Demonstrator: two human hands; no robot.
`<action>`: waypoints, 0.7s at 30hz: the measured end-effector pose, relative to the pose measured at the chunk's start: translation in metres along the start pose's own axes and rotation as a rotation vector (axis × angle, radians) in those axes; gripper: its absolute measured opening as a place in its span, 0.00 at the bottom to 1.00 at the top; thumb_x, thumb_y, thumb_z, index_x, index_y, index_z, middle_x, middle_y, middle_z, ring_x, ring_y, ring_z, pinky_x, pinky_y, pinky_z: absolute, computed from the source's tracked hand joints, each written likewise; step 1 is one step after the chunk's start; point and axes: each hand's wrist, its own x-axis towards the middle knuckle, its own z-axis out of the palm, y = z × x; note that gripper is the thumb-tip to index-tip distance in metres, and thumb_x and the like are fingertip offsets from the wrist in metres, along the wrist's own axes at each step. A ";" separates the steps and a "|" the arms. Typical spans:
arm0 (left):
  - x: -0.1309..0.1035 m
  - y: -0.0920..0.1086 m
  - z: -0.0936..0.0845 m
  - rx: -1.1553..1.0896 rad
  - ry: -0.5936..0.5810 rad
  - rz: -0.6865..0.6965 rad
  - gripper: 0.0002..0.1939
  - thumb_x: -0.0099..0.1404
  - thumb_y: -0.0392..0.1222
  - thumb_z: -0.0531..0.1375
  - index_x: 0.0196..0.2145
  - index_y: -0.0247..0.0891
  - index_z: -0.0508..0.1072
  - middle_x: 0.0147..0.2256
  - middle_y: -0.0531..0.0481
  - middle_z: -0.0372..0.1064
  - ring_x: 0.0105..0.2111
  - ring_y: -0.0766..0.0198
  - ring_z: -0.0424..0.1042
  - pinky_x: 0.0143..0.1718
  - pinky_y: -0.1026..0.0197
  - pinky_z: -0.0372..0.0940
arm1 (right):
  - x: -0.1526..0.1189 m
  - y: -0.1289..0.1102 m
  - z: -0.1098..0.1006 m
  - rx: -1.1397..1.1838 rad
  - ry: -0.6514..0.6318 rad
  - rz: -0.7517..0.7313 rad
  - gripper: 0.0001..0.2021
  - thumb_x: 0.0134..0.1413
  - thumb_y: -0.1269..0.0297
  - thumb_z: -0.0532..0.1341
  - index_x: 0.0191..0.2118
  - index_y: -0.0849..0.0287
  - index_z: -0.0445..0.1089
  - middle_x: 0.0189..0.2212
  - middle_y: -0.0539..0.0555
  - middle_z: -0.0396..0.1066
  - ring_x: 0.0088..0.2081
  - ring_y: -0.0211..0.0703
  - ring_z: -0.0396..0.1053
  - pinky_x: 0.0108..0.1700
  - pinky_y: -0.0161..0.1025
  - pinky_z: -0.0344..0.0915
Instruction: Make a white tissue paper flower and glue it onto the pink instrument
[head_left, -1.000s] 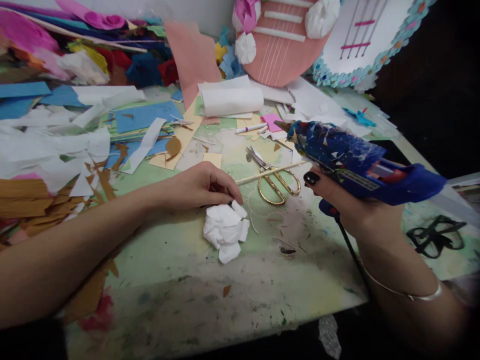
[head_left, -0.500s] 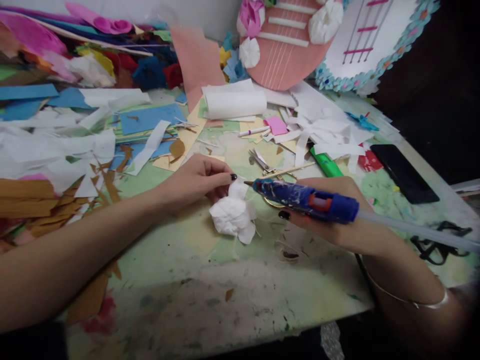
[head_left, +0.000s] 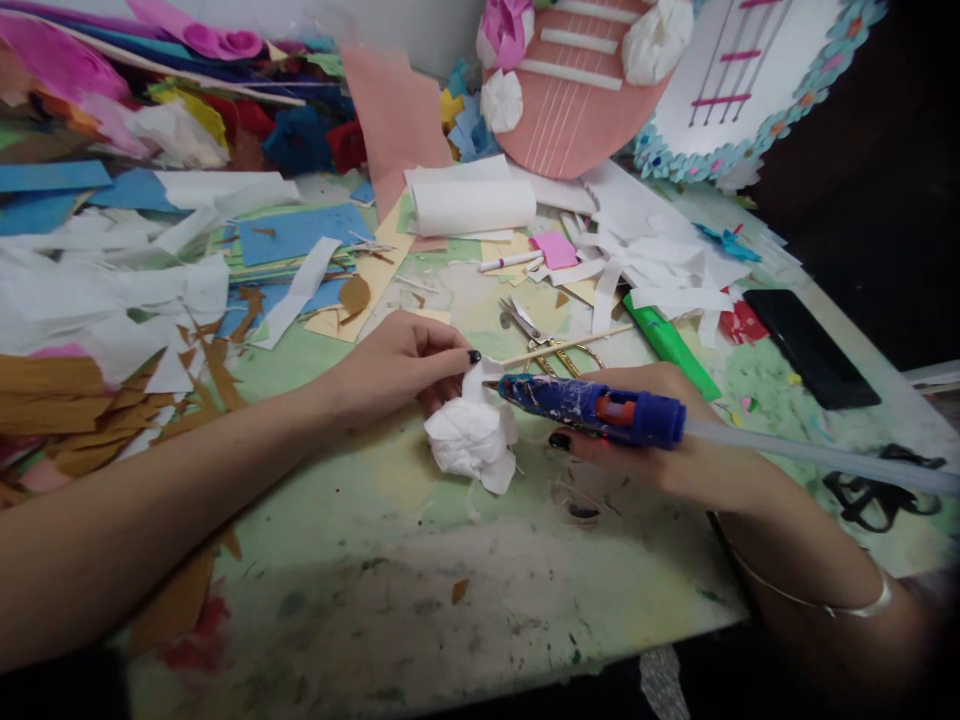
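My left hand (head_left: 420, 362) pinches a petal of a white paper flower (head_left: 469, 440) between thumb and fingers, just above the table. Wrapped in my right hand (head_left: 637, 440) is a blue glue gun (head_left: 592, 408), smeared with dried glue, with a long clear glue stick (head_left: 810, 460) running out of its back end. The gun's nozzle is at the raised petal by my left fingertips; whether it touches the paper I cannot tell. Gold-handled scissors (head_left: 536, 335) lie behind the gun, with a thin wooden stick (head_left: 574, 344) across them.
Brown paper pieces (head_left: 60, 400), white strips (head_left: 112, 290) and blue sheets (head_left: 300, 238) cover the left. Behind stand a white paper roll (head_left: 472, 205) and a guitar-shaped paper craft (head_left: 577, 110). A green tube-like item (head_left: 671, 345), phone (head_left: 814, 345) and black straps (head_left: 881, 487) lie to the right.
My right hand has moved the glue gun slightly left and down, its nozzle now in front of the petal. The left hand and flower have shifted a little to the right.
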 end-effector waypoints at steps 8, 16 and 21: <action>-0.002 0.004 0.002 0.005 -0.014 -0.018 0.12 0.62 0.39 0.58 0.23 0.34 0.71 0.19 0.53 0.69 0.17 0.73 0.65 0.18 0.71 0.58 | 0.001 0.001 -0.001 0.013 -0.037 0.001 0.11 0.53 0.59 0.61 0.25 0.59 0.66 0.19 0.49 0.62 0.22 0.37 0.55 0.23 0.36 0.51; 0.000 0.002 0.000 0.006 -0.028 -0.029 0.11 0.63 0.39 0.58 0.24 0.35 0.72 0.20 0.52 0.70 0.18 0.72 0.67 0.19 0.70 0.59 | -0.001 0.004 -0.001 -0.013 0.022 0.019 0.08 0.51 0.63 0.62 0.25 0.58 0.65 0.20 0.49 0.62 0.23 0.38 0.57 0.24 0.37 0.54; -0.001 0.001 0.001 0.015 -0.031 -0.031 0.10 0.63 0.38 0.58 0.24 0.35 0.73 0.20 0.52 0.70 0.18 0.72 0.67 0.19 0.71 0.60 | -0.002 0.005 -0.001 -0.011 0.020 0.015 0.07 0.51 0.63 0.62 0.26 0.57 0.65 0.20 0.48 0.61 0.23 0.37 0.55 0.24 0.36 0.54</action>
